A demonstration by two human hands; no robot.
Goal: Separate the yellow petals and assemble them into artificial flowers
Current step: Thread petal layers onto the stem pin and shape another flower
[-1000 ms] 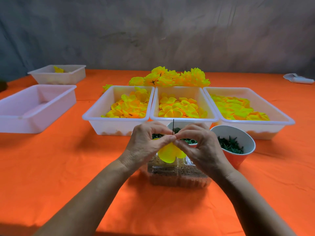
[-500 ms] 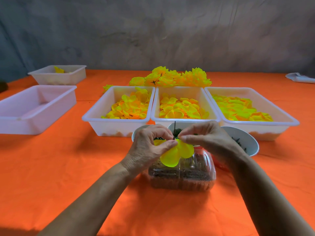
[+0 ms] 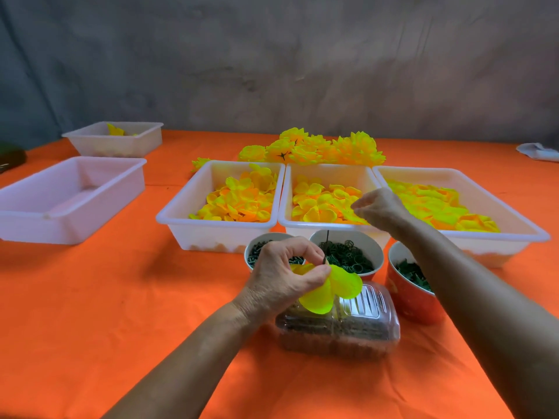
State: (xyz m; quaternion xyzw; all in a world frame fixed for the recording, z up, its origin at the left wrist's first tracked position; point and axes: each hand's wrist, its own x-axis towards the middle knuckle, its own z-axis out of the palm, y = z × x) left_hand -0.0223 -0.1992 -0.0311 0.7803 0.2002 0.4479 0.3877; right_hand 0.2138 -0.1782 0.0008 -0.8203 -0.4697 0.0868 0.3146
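- Petals, yellow-green and layered on a thin dark stem, sit pinched in the left hand, thumb and fingers curled round the base, stem poking straight up past the knuckles.
- Right hand is out over the middle tray, well beyond the left-hand grip; fingers bent downward just above the loose petals, and whether they pinch one I cannot tell, there's blur.
- Directly under the held petals: a clear plastic clamshell box, lid closed, dark contents inside.
- Just behind the grip stand three cups of dark green parts: the left cup half hidden by the left hand, the center cup full of small rings, and the orange cup to the right, partly crossed by the right forearm.
- Beyond the cups, three white trays side by side, all holding yellow-orange petals: the left tray, the middle one, and the right tray.
- Behind those trays, a heap of finished yellow flowers.
- Far off to the left of the grip, two more white trays: the near one, and the far one with a scrap of yellow in it.
- Tray count: five. Cups: three. Box: one.
- Everything rests on an orange tablecloth; a white object lies at the far right edge.
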